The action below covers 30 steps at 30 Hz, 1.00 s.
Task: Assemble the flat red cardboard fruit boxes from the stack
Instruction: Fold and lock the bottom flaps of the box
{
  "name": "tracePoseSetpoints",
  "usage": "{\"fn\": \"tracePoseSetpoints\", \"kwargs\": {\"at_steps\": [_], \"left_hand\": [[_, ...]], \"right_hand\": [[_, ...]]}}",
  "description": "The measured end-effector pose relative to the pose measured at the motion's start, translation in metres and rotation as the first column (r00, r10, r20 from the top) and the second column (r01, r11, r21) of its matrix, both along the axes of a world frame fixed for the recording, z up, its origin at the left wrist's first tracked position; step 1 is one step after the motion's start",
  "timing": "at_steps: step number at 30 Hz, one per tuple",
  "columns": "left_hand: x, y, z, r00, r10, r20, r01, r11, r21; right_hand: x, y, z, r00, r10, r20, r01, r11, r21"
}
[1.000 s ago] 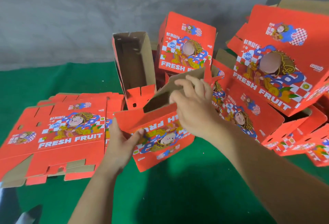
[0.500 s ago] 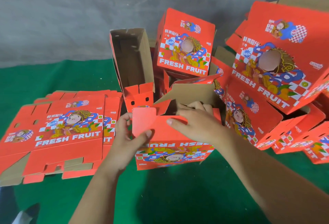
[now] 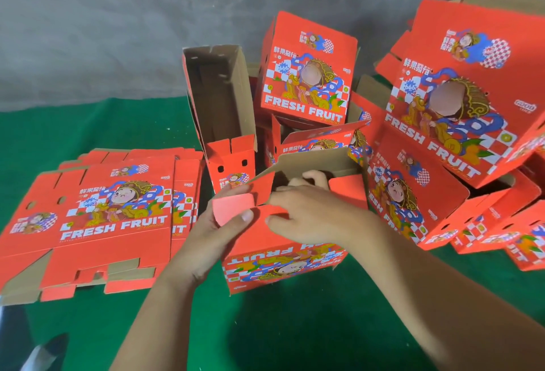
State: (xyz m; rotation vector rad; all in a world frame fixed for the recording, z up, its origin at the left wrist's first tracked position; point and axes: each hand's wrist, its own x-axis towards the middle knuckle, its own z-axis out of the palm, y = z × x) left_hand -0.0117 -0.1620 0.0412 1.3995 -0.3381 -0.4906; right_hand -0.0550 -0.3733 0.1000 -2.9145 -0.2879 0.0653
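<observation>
Box in work (image 3: 283, 255) on green cloth (image 3: 295, 326), print "FRUIT" upside down. Left hand (image 3: 219, 223) pinches its red end flap (image 3: 233, 204); right hand (image 3: 312, 214) presses the top flaps. Flat stack (image 3: 97, 217), "FRESH FRUIT", left of box.

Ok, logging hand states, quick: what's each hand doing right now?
Left hand: closed on a red end flap of the box being folded.
Right hand: fingers pressing another flap of that box; no full grip visible.
</observation>
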Motion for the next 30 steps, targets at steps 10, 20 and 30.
{"fn": "tracePoseSetpoints", "kwargs": {"at_steps": [10,20,30], "left_hand": [[0.005,0.017,0.012,0.940,0.118,0.319,-0.176,0.972,0.158],[0.020,-0.005,0.035,0.908,0.093,0.408,-0.207,0.947,0.245],[0.046,0.005,0.041,0.876,0.390,0.284,-0.423,0.904,0.066]], "right_hand": [[-0.001,0.003,0.005,0.994,0.110,-0.002,-0.110,0.993,-0.046],[0.011,0.003,-0.003,0.998,0.052,0.021,-0.052,0.999,-0.008],[0.020,-0.013,-0.011,0.991,-0.128,-0.038,0.128,0.992,-0.009]]}}
